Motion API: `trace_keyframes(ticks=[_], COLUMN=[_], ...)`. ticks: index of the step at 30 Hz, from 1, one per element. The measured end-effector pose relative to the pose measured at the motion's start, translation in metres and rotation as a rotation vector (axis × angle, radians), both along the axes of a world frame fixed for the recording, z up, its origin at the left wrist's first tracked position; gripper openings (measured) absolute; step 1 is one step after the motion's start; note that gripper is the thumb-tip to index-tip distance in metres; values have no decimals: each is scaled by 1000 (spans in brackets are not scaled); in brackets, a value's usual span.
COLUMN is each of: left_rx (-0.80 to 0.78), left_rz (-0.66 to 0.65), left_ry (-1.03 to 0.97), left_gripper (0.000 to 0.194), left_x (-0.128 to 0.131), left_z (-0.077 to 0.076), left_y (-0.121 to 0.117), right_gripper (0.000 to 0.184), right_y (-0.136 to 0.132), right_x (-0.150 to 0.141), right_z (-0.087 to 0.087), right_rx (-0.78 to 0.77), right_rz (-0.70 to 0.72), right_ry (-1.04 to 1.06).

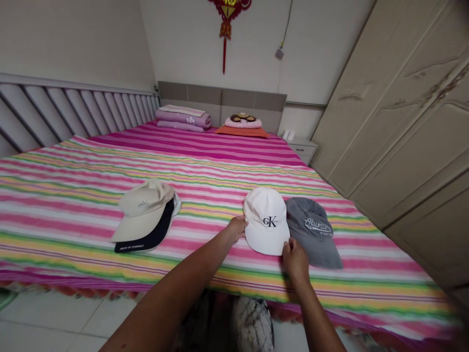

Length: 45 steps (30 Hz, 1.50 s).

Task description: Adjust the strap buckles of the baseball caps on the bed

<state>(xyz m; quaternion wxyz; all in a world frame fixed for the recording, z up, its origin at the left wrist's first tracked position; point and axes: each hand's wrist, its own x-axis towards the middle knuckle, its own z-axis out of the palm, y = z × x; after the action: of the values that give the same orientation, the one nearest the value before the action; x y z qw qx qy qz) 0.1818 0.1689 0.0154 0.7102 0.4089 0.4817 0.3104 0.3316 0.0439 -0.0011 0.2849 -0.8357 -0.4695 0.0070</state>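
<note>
A white baseball cap (266, 237) with dark letters on its front lies on the striped bedspread, brim toward me. My left hand (237, 228) grips its left edge where brim and crown meet. On the opposite side, my right hand (295, 258) pinches the right edge of the brim. A grey baseball cap (311, 225) with white lettering lies against the white one on the right, partly covered by it. Farther left, a beige baseball cap (144, 215) rests on top of a dark cap (141, 243), whose brim shows underneath.
The bed's striped bedspread (205, 195) reaches a railing (76, 107) on the left. Folded purple bedding (183, 120) and a pink pillow (242, 123) lie by the headboard (252, 100). A nightstand (302, 146) and a wardrobe (395, 117) stand on the right.
</note>
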Motion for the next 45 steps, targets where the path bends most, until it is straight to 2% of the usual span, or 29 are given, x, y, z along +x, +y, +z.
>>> trace_keyframes(ticks=[4,6,8,11,13,15,18,23,26,30,33,37,41,45], left_rx=[198,330,474,735,863,903,926,1008,1061,1074,997,723,434,330], left_rz=[76,126,121,-38,-171,-238,-253,-292,-338,-341,-249,77,398,654], left_ry=[55,71,93,231,349,403,440,571,562,438,339,208,84,6], left_gripper=[28,41,57,75,75,68,63,63,58,42,36,27,14,12], left_x=[-1,-7,-15,-25,-28,-29,-27,-31,-47,-93,-138,-192,-226,-251], left_z=[2,3,0,-9,-17,-22,-26,-19,-14,-16,-23,-21,-9,-2], left_y=[-9,-21,-35,-55,-62,-65,-64,-68,-77,-92,-103,-108,-105,-101], right_gripper=[33,35,39,49,57,59,57,59,63,63,60,55,46,43], right_y=[-6,-12,-17,-19,-18,-17,-16,-19,-18,-18,-21,-26,-25,-26], right_x=[-4,-9,-15,-25,-32,-37,-40,-39,-36,-39,-51,-71,-76,-74], right_z=[7,11,13,9,3,-5,-15,-20,-19,-13,-8,-8,-16,-17], right_rx=[-31,-31,-13,26,30,20,20,33,29,44,128,226,200,233], right_rz=[1,0,18,90,173,237,247,262,279,297,330,391,460,488], right_ry=[-54,-91,-131,-185,-217,-239,-253,-311,-347,-371,-397,-463,-555,-567])
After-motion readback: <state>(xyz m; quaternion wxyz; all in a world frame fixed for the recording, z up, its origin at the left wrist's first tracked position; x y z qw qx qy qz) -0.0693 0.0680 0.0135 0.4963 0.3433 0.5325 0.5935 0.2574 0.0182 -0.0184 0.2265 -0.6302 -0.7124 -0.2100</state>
